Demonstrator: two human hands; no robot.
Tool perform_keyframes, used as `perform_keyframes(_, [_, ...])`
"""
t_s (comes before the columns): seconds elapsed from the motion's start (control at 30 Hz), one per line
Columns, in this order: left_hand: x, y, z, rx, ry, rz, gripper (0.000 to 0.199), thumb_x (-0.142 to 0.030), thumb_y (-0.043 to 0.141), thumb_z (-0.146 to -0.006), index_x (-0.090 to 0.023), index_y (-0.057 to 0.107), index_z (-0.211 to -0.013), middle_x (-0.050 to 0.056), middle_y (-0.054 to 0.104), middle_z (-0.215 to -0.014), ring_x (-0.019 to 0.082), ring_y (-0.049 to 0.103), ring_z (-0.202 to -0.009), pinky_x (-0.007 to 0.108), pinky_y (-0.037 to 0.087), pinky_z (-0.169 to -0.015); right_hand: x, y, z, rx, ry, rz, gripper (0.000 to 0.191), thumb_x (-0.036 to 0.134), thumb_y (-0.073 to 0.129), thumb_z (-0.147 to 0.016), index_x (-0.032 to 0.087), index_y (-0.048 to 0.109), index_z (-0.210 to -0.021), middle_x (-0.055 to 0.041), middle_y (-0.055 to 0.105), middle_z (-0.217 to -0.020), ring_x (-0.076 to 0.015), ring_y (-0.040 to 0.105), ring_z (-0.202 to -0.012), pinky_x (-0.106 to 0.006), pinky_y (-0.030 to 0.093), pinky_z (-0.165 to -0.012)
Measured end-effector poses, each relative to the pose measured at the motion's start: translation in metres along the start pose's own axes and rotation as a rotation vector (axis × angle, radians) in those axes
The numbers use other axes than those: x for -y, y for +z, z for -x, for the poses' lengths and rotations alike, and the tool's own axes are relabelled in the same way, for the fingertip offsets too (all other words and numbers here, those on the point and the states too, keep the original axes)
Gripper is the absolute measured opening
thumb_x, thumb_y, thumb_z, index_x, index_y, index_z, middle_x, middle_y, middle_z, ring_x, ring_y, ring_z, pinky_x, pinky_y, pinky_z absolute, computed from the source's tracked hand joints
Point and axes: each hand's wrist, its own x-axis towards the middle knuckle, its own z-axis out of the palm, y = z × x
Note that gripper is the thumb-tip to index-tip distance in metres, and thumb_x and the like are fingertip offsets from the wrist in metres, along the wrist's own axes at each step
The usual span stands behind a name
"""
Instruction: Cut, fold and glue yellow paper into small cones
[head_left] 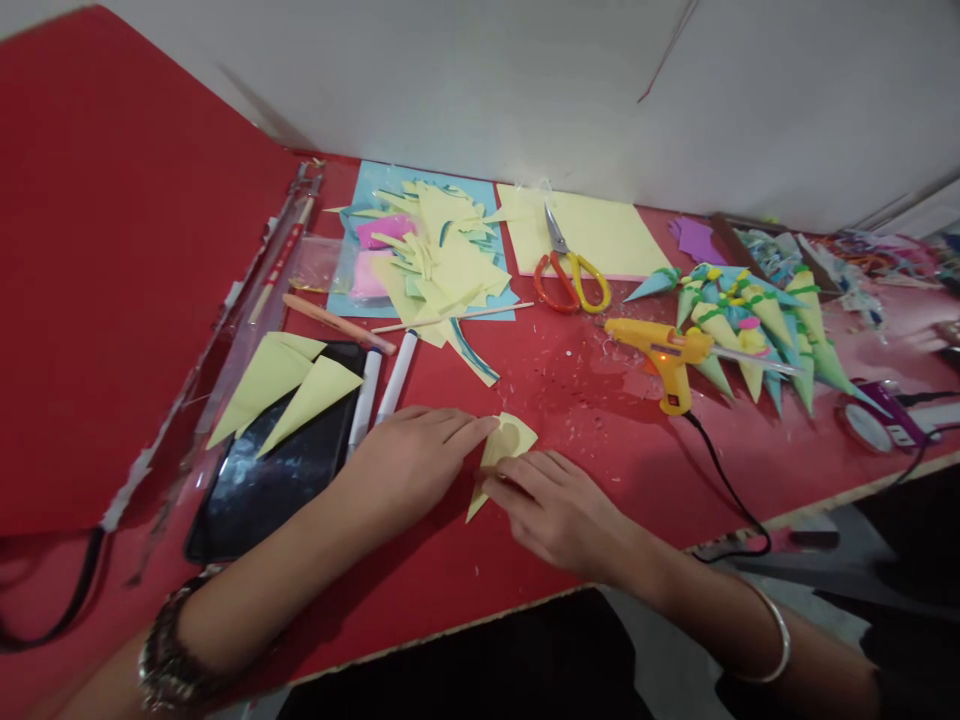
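The right hand (561, 508) grasped a small, pale-yellow, pointed paper piece (520, 433) on the red worktop (480, 590), while the left hand (412, 468) touched its upper-left edge, whether gripping one cannot tell.

And the right hand (562, 510) covers much of the small pale-yellow folded paper piece (521, 432), its exact grip unreadable! The left hand (409, 470) hides the near ends of two slim white markers (397, 375); pale-yellow paper wedges (311, 400) mask the glossy black tablet (262, 500). Far right, tangled multicoloured strands (881, 255) blur; the big red panel (127, 260) runs off the left edge.
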Motion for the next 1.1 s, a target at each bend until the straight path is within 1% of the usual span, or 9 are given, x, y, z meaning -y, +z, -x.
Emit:
perform_keyframes(0.1, [0.000,-0.001,-0.001,0.020,-0.014,-0.001,0.037,-0.004,0.036,-0.078,-0.016,0.057,-0.106,0.005,0.070,-0.092,0.020,0.065,-0.081,0.033,0.049,-0.067,0.005,-0.002,0.001,0.038,0.014,-0.061,0.030,0.013,0.038,-0.085,0.015,0.055,-0.109,-0.0077,0.058,-0.100,-0.0167,0.049,-0.088,-0.029,0.041,-0.076])
perform_keyframes(0.23, [-0.001,-0.002,-0.002,0.039,-0.016,0.003,0.036,-0.007,0.039,-0.077,-0.017,0.057,-0.106,0.005,0.070,-0.092,0.020,0.065,-0.080,0.032,0.049,-0.067,0.008,-0.004,0.004,0.099,0.031,-0.101,0.037,0.014,0.041,-0.082,0.018,0.051,-0.117,-0.0083,0.055,-0.104,-0.0188,0.048,-0.090,-0.032,0.041,-0.076])
perform_keyframes(0.33, [-0.001,-0.003,-0.003,0.046,-0.026,0.011,0.036,-0.008,0.039,-0.077,-0.017,0.057,-0.107,0.004,0.070,-0.092,0.020,0.065,-0.080,0.032,0.049,-0.067,0.009,-0.004,0.005,0.107,0.046,-0.146,0.039,0.014,0.041,-0.082,0.020,0.050,-0.119,-0.0087,0.053,-0.106,-0.0200,0.046,-0.095,-0.034,0.041,-0.079])
perform_keyframes(0.47, [0.000,-0.002,-0.003,0.054,-0.033,0.026,0.038,-0.007,0.038,-0.077,-0.017,0.057,-0.108,0.004,0.070,-0.092,0.020,0.065,-0.081,0.031,0.048,-0.068,0.008,-0.004,0.006,0.095,0.059,-0.227,0.037,0.016,0.042,-0.083,0.020,0.052,-0.118,-0.0086,0.051,-0.109,-0.0213,0.044,-0.100,-0.035,0.040,-0.083])
perform_keyframes(0.77, [-0.002,-0.006,-0.003,0.022,-0.053,0.028,0.038,-0.006,0.035,-0.076,-0.017,0.059,-0.104,0.004,0.071,-0.088,0.019,0.066,-0.076,0.031,0.049,-0.065,0.007,-0.008,0.004,0.106,0.155,-0.475,0.036,0.015,0.047,-0.081,0.027,0.059,-0.113,-0.0050,0.050,-0.111,-0.0174,0.043,-0.103,-0.034,0.036,-0.089])
perform_keyframes(0.87, [-0.002,-0.007,-0.004,0.043,-0.064,0.029,0.038,-0.007,0.035,-0.076,-0.018,0.059,-0.104,0.004,0.071,-0.090,0.018,0.066,-0.077,0.030,0.049,-0.066,0.007,-0.010,0.004,0.107,0.149,-0.531,0.032,0.014,0.049,-0.079,0.027,0.063,-0.104,-0.0044,0.050,-0.111,-0.0176,0.043,-0.104,-0.035,0.035,-0.089])
perform_keyframes(1.0, [-0.001,-0.005,-0.004,0.047,-0.055,0.032,0.039,-0.007,0.036,-0.076,-0.018,0.058,-0.106,0.004,0.071,-0.090,0.018,0.066,-0.078,0.030,0.049,-0.067,0.005,-0.018,0.001,0.134,0.126,-0.801,0.022,0.010,0.052,-0.075,0.022,0.067,-0.085,-0.0019,0.053,-0.097,-0.0123,0.049,-0.091,-0.028,0.039,-0.084])
perform_keyframes(1.03, [-0.001,-0.004,-0.004,0.037,-0.054,0.030,0.038,-0.007,0.036,-0.076,-0.018,0.058,-0.106,0.004,0.071,-0.090,0.019,0.066,-0.078,0.031,0.049,-0.067,0.004,-0.020,0.000,0.140,0.143,-0.890,0.021,0.010,0.053,-0.074,0.021,0.066,-0.085,-0.0015,0.054,-0.093,-0.0114,0.050,-0.089,-0.026,0.040,-0.082])
perform_keyframes(1.1, [0.000,-0.003,-0.004,0.015,-0.055,0.024,0.038,-0.006,0.035,-0.076,-0.017,0.059,-0.104,0.005,0.071,-0.089,0.019,0.066,-0.075,0.031,0.050,-0.066,0.002,-0.022,-0.001,0.127,0.239,-1.055,0.021,0.011,0.054,-0.075,0.020,0.063,-0.090,-0.0017,0.055,-0.092,-0.0110,0.051,-0.087,-0.026,0.041,-0.079])
